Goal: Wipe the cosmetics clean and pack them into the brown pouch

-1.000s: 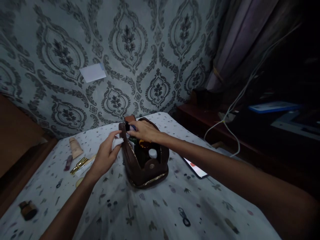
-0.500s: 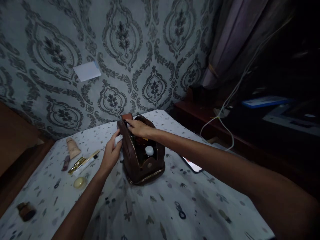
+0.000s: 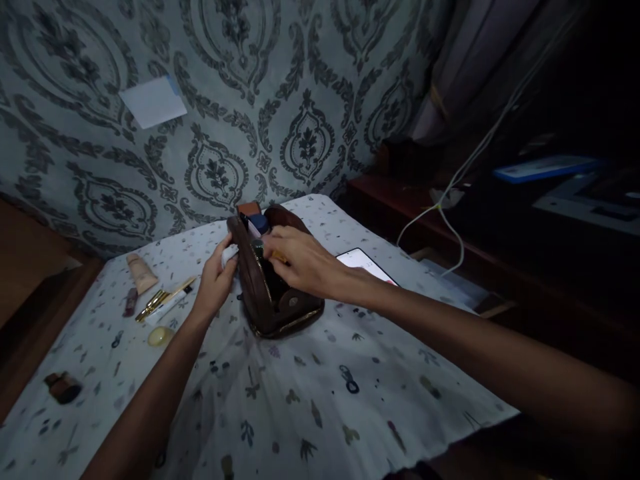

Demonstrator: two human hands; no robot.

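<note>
A brown zip bag [image 3: 257, 293] stands unzipped on the patterned cloth. My left hand [image 3: 216, 277] is closed on the bag's left side, with a small white object [image 3: 229, 255] between hand and bag; its kind is unclear. Over the opening, my right hand [image 3: 305, 263] has its fingers curled together, and a bit of yellow shows by them. What they hold, if anything, I cannot make out. Inside, toward the back, are a dark blue round lid [image 3: 259, 223] and a pale slim item [image 3: 253, 231]. My right hand covers much of the inside.
Left of the bag lie a beige tube [image 3: 142, 272], a small dark-pink tube [image 3: 131, 302], gold and white sticks [image 3: 155, 305], a yellowish round jar [image 3: 160, 336] and a small brown bottle [image 3: 63, 387]. A lit phone [image 3: 367, 263] lies to the right. White cables [image 3: 457, 183] hang beyond.
My right hand has moved from the bag's back edge toward its middle front, covering the white cap seen before. The blue lid now shows. My left hand keeps its hold.
</note>
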